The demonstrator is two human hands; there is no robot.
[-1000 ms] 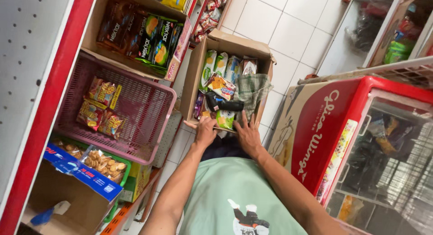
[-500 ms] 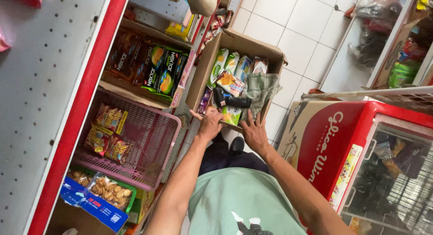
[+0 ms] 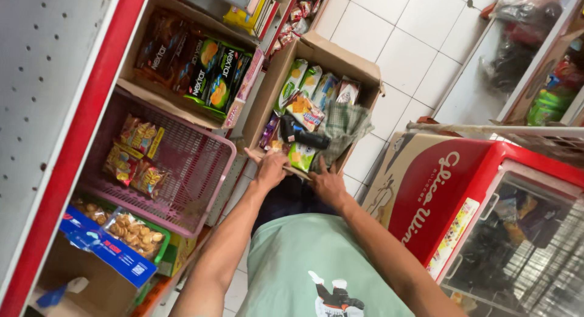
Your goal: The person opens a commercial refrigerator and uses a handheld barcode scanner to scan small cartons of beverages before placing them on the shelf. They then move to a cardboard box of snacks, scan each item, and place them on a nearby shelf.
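- Vs half a sec ago: box sits higher and a bit further right in view, hands have stayed on its near edge; shelf side shows more of the pink basket and the blue-and-green tray below.
- Cardboard box (image 3: 277,95) is on/over the white tile floor (image 3: 401,31), between the shelf unit and the red freezer (image 3: 444,189), right in front of the person's knees.
- Left hand (image 3: 271,169) – fingers curled over the near rim at the left corner, gripping the cardboard.
- Right hand (image 3: 327,184) – fingers closed on the same rim a bit to the right, thumb side down; both clamp the edge, nothing else held.
- Inside box: snack packets (image 3: 304,86) standing in a row, a black bottle-like thing (image 3: 298,133) lying across, a checked cloth (image 3: 344,125) draped over the right wall.
- Handling, my guess: packets are light, so box prob. not heavy, but the thin card is soft and flaps flex; top is open, so a tilt spills stuff.
- Best hold imo: under the bottom corners or low on the side walls, not rim only.
- Around: pink basket (image 3: 188,165) with biscuit packs, carton of dark wrappers above it.
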